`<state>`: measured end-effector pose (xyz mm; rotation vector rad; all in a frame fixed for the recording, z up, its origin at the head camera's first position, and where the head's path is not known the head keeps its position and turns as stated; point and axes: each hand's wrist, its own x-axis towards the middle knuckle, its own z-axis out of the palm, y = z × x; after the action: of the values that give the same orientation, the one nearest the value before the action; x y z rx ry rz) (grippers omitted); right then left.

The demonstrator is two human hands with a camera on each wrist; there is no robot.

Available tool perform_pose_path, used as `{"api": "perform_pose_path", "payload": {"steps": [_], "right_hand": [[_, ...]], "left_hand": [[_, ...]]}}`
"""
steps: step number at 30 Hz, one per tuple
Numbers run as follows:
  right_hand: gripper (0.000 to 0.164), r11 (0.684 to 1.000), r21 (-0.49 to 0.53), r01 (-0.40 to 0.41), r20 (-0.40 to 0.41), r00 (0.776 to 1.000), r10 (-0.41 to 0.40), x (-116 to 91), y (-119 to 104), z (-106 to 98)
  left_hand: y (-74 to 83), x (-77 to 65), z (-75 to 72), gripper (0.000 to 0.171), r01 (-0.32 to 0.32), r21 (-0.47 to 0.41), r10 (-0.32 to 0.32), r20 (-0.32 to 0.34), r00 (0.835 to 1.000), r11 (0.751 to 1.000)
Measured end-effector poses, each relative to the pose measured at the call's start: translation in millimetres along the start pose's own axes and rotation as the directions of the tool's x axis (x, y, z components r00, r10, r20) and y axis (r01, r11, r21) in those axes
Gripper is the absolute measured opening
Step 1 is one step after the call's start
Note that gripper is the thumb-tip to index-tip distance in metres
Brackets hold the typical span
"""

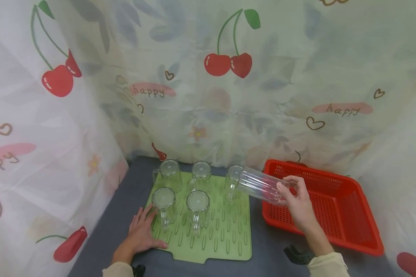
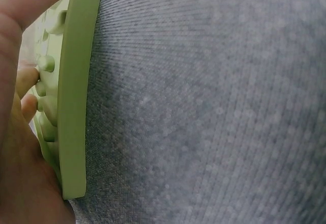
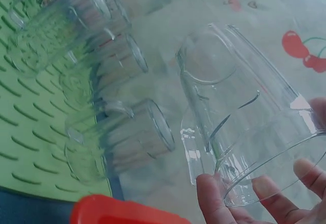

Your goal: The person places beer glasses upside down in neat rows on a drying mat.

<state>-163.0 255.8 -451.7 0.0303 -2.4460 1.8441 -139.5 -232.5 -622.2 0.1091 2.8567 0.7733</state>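
A clear glass mug [image 1: 261, 185], tilted almost onto its side, is held by my right hand [image 1: 299, 204] near the red basket's left rim. In the right wrist view, the fingertips [image 3: 265, 186] grip the glass mug [image 3: 244, 107] around one end, with its handle [image 3: 191, 150] at the lower left. Several more clear mugs [image 1: 197, 202] stand bottom-up on a green ridged mat [image 1: 225, 240]. My left hand [image 1: 142, 232] rests with fingers spread on the mat's front left corner. The left wrist view shows its fingers [image 2: 30, 79] over the mat's edge [image 2: 76, 96].
To the right sits a red plastic basket [image 1: 364, 219] with slotted walls. A grey cloth [image 1: 114, 223] covers the table beneath. A curtain [image 1: 228, 107] printed with cherries hangs right behind the table and along its sides.
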Motion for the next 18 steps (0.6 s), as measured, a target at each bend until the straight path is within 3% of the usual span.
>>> {"api": "perform_pose_path", "payload": {"steps": [14, 18], "right_hand": [[0.036, 0.987, 0.162, 0.000, 0.033, 0.999, -0.006, -2.2, 6.8, 28.6], [0.039, 0.989, 0.146, -0.022, 0.042, 0.999, 0.016, -5.5, 9.5, 36.1]], "left_hand": [[-0.7, 2.8, -1.4, 0.136, 0.009, 0.021, -0.009, 0.008, 1.000, 1.000], [-0.2, 2.0, -1.1, 0.136, 0.020, 0.016, -0.020, 0.025, 0.999, 1.000]]}}
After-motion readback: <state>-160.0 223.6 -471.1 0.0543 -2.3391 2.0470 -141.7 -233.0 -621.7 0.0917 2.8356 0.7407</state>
